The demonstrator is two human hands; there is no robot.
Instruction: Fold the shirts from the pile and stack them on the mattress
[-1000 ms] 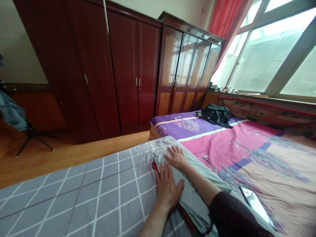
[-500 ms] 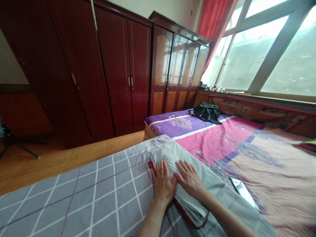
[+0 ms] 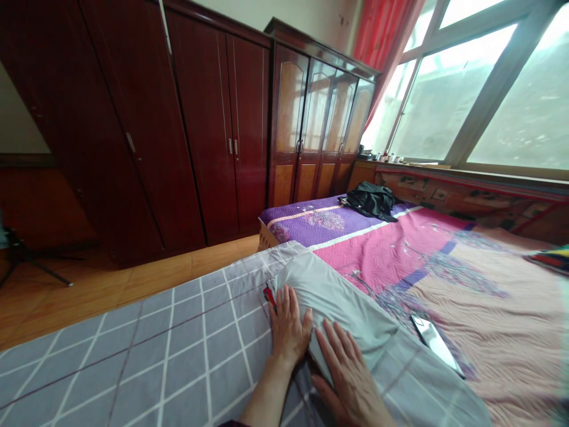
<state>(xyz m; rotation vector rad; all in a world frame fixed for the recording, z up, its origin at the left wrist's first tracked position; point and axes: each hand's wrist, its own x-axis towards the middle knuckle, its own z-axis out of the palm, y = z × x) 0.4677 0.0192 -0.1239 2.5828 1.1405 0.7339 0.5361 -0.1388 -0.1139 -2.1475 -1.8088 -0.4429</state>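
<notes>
A folded pale grey cloth bundle (image 3: 329,284) lies on the grey checked bedsheet (image 3: 186,344), with a bit of red and dark fabric showing at its left edge. My left hand (image 3: 288,329) rests flat on the bundle's left end, fingers stretched out. Lower and to the right, my right hand (image 3: 344,367) lies over the near side of the bundle, its fingers extended and its thumb down beside the near edge. Neither hand grips the cloth. Part of the bundle's near side is hidden under my right hand.
A phone (image 3: 438,344) lies on the pink and beige quilt (image 3: 502,308) to the right. Farther back is a black garment (image 3: 371,201) on the purple part. Dark red wardrobes (image 3: 204,130) line the wall; a tripod (image 3: 35,261) stands on the floor at left.
My right hand has slid back toward me and down along the bundle, away from my left hand. My left hand has stayed almost in place on the cloth.
</notes>
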